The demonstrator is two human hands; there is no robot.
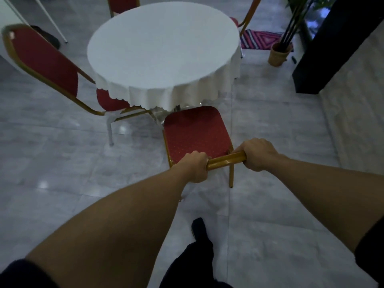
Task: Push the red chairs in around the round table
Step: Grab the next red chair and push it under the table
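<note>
A round table [162, 50] under a white scalloped cloth stands ahead of me. Just below it is a red chair [197, 132] with a gold frame, its seat's far edge at the cloth's hem. My left hand [194, 168] and my right hand [256, 153] both grip the gold top rail of that chair's back. A second red chair [43, 59] sits at the table's left, seat partly under the cloth. A third red chair [122, 4] shows behind the table. Only the gold frame of a fourth chair [248, 16] shows at the right.
A potted plant in a woven basket [278, 54] stands at the right beside a striped pink mat [259, 39]. A dark block [332, 48] rises at the far right. White poles [52, 19] lean at the upper left. My dark shoe [199, 227] is on the grey tile floor.
</note>
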